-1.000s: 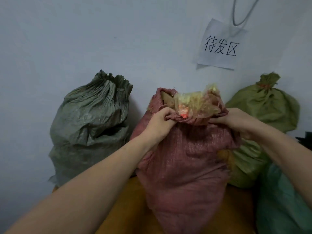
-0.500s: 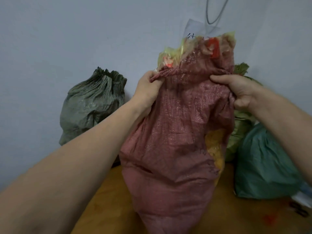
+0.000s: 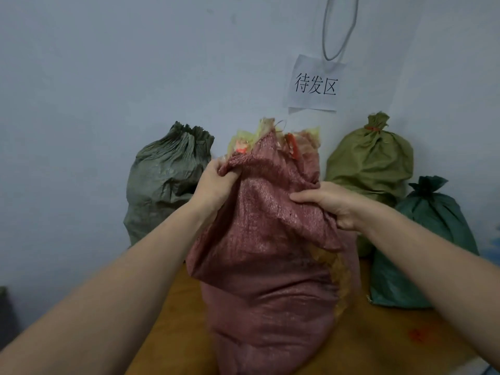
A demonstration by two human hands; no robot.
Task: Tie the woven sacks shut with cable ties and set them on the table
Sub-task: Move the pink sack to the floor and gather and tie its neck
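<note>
From my feed, the orange-brown wooden surface (image 3: 173, 320) runs along a pale wall, and the tall red woven sack (image 3: 270, 266) fills the centre in front of it. Its base runs out of view, so I can't tell whether it rests on the surface. Half a second ago it was hoisted higher and its mouth covered the wall sign. Now it sits lower and its mouth is open, with yellowish plastic wrapping (image 3: 243, 139) poking out. Behind it on the left slumps a crumpled grey-green woven sack (image 3: 165, 182). On the right stand an olive-green woven sack (image 3: 370, 161) and, nearer me, a dark teal woven sack (image 3: 433, 212), both gathered at the neck. The white paper sign with black characters (image 3: 315, 83) is in full view again. The left grip (image 3: 216, 182) clutches the sack's rolled rim. The right grip (image 3: 332, 204) has dropped below the rim and bunches a fold of the sack's side. A red cable tie (image 3: 372, 128) cinches the olive sack's neck.
</note>
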